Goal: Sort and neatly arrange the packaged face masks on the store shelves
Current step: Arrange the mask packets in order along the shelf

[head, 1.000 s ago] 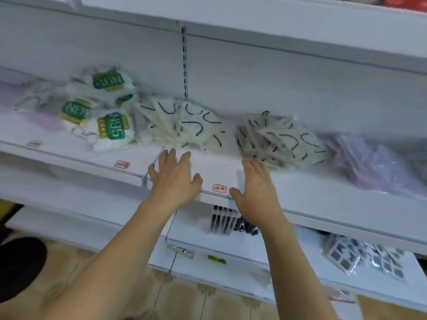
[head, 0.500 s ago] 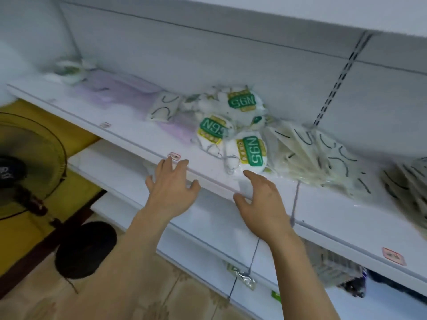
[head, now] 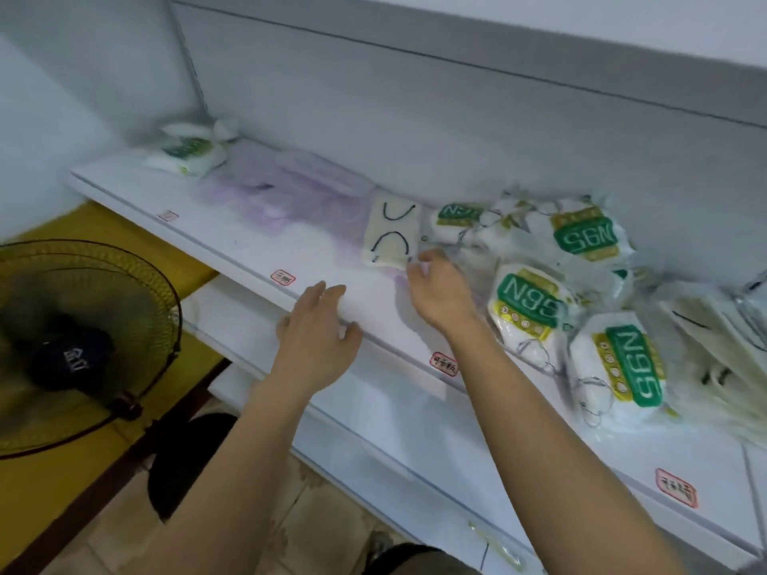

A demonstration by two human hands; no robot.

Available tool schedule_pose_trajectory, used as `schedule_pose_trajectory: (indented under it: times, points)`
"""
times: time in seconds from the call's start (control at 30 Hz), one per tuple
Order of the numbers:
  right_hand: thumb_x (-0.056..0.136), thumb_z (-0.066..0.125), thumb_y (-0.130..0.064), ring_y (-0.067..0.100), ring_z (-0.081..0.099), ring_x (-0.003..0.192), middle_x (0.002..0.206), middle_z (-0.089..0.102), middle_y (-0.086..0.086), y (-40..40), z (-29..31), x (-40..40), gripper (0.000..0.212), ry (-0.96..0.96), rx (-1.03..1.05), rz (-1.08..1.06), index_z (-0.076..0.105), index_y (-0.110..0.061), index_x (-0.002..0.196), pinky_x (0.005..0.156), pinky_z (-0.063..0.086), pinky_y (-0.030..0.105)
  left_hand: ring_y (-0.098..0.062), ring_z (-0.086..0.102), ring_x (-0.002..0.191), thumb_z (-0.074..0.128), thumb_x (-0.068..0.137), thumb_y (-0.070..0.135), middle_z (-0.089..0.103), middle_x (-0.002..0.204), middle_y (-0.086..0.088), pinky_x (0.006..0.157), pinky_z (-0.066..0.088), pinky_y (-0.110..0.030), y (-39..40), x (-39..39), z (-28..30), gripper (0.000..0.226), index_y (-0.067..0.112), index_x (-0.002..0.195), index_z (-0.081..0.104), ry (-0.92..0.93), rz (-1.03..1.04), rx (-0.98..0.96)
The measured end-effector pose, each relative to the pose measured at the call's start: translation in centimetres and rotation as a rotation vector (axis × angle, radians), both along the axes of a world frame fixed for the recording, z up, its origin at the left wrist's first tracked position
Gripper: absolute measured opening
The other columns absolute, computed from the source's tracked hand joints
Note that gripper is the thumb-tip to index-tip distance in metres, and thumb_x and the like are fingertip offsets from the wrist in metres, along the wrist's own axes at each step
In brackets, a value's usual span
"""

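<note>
**Sorting barely begun: your right hand is at the stray cream pack**

Nearest you, your left hand (head: 317,329) hovers over the front lip of the shelf (head: 257,259), fingers spread and loose, its grip on nothing. Just beyond it, your right hand (head: 436,290) has its fingertips curled at the lower right corner of the cream mask pack (head: 390,236) with the black ear loops; whether the grip has closed on that corner or only touches it I cannot tell.

That cream pack lies alone between the purple mask packs (head: 286,188) on its left and the N95 packs (head: 581,292) on its right, well apart from the rest of the cream packs (head: 722,359) heaped at the far right edge. The N95 packs lie tumbled at mixed angles, some overlapping. Farthest off, in the back left corner, a second lot of green-labelled packs (head: 186,153) sits apart from the main N95 heap.

So, as I judge it, almost all is left: kinds are still mixed, and no pile is squared up.

Against half a second ago, your view has swung further left and closer. Your right hand, then hovering open before the N95 heap, has reached in and leftward to the lone cream pack. Your left hand has hardly shifted along the shelf edge.
</note>
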State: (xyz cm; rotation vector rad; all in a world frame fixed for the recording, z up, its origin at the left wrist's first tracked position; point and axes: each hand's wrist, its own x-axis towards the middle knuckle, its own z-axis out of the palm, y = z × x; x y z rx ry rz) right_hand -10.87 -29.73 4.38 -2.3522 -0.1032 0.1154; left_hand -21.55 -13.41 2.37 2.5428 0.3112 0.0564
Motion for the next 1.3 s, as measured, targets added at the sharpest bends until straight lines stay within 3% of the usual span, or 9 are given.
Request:
schedule_pose_trajectory:
  times: [0.13, 0.27, 0.4, 0.57, 0.8, 1.0, 1.1, 1.2, 1.3]
  points:
    - [0.096, 0.052, -0.055, 0.041, 0.05, 0.128, 0.139, 0.053, 0.024, 3.7, -0.5, 6.5, 0.064, 0.061, -0.257, -0.067, 0.038, -0.009, 0.138, 0.104, 0.043, 0.048, -0.019, 0.018, 0.155, 0.053, 0.099, 0.025, 0.025, 0.166, -0.002, 0.122, 0.016, -0.06, 0.8, 3.4, -0.3, 0.059, 0.02, 0.155, 0.034, 0.013, -0.06, 0.081]
    - [0.083, 0.072, -0.026, 0.037, 0.061, 0.118, 0.125, 0.062, 0.015, 5.3, -1.1, 8.7, 0.064, 0.017, -0.276, -0.091, 0.034, -0.016, 0.133, 0.097, 0.052, 0.046, -0.021, 0.033, 0.148, 0.048, 0.094, 0.022, 0.039, 0.156, -0.001, 0.119, 0.019, -0.062, 1.9, 5.6, -1.8, 0.048, 0.018, 0.142, 0.05, -0.077, -0.083, 0.115]
    - [0.082, 0.058, 0.004, 0.026, 0.06, 0.095, 0.099, 0.058, 0.004, 4.6, -0.8, 7.9, 0.056, -0.021, -0.002, -0.096, 0.041, -0.017, 0.131, 0.08, 0.048, 0.034, -0.024, 0.044, 0.14, 0.044, 0.083, 0.028, 0.049, 0.149, -0.005, 0.117, 0.022, -0.061, 1.4, 6.7, -3.2, 0.05, 0.019, 0.129, 0.06, -0.174, -0.047, 0.147]
    - [0.083, 0.062, 0.005, 0.006, 0.056, 0.083, 0.093, 0.059, -0.013, 0.8, 2.7, 3.1, 0.036, -0.181, 0.499, -0.26, 0.064, -0.022, 0.106, 0.065, 0.044, 0.015, -0.028, 0.053, 0.121, 0.061, 0.084, 0.017, 0.058, 0.129, -0.003, 0.104, 0.032, -0.05, 1.6, 9.3, -2.2, 0.037, 0.024, 0.121, 0.067, -0.173, -0.071, 0.086]
    - [0.077, 0.076, -0.008, 0.028, 0.057, 0.083, 0.095, 0.065, 0.004, -9.9, 4.8, -5.0, 0.028, -0.439, 0.766, -0.61, 0.074, -0.034, 0.089, 0.067, 0.048, 0.035, -0.03, 0.061, 0.106, 0.052, 0.079, 0.021, 0.064, 0.114, -0.003, 0.09, 0.053, -0.046, -4.1, 10.5, -1.5, 0.035, 0.016, 0.108, 0.071, -0.337, -0.468, -0.135]
    - [0.083, 0.073, -0.01, 0.018, 0.061, 0.076, 0.09, 0.061, -0.003, -20.8, 4.8, -7.4, 0.03, -0.511, 0.56, -0.984, 0.07, -0.022, 0.11, 0.074, 0.05, 0.035, -0.026, 0.058, 0.109, 0.056, 0.082, 0.021, 0.063, 0.113, 0.004, 0.089, 0.049, -0.047, -9.1, 9.0, -2.9, 0.03, 0.024, 0.109, 0.069, -0.276, -0.679, -0.086]
    - [0.09, 0.072, -0.021, 0.022, 0.058, 0.12, 0.125, 0.064, 0.005, -23.8, 4.1, -7.8, 0.047, -0.339, 0.086, -0.997, 0.059, -0.017, 0.135, 0.098, 0.042, 0.03, -0.023, 0.055, 0.11, 0.065, 0.084, 0.014, 0.063, 0.112, 0.008, 0.09, 0.04, -0.045, -10.0, 9.1, -3.2, 0.029, 0.03, 0.108, 0.066, -0.263, -0.647, -0.054]
    - [0.084, 0.063, -0.021, 0.035, 0.049, 0.13, 0.132, 0.062, 0.014, -22.4, 3.1, -8.0, 0.046, -0.512, -0.165, -0.966, 0.064, -0.013, 0.13, 0.112, 0.035, 0.042, -0.02, 0.054, 0.111, 0.065, 0.085, 0.012, 0.061, 0.111, 0.01, 0.09, 0.041, -0.042, -10.0, 9.4, -3.3, 0.028, 0.03, 0.106, 0.067, -0.276, -0.624, -0.1]
    - [0.079, 0.062, -0.013, 0.035, 0.052, 0.123, 0.123, 0.064, 0.012, -17.7, 2.8, -6.9, 0.037, -0.64, -0.141, -0.858, 0.069, -0.015, 0.115, 0.105, 0.034, 0.035, -0.026, 0.059, 0.11, 0.065, 0.083, 0.01, 0.064, 0.112, 0.004, 0.088, 0.049, -0.046, -9.6, 9.5, -3.0, 0.026, 0.024, 0.105, 0.07, -0.345, -0.514, -0.118]
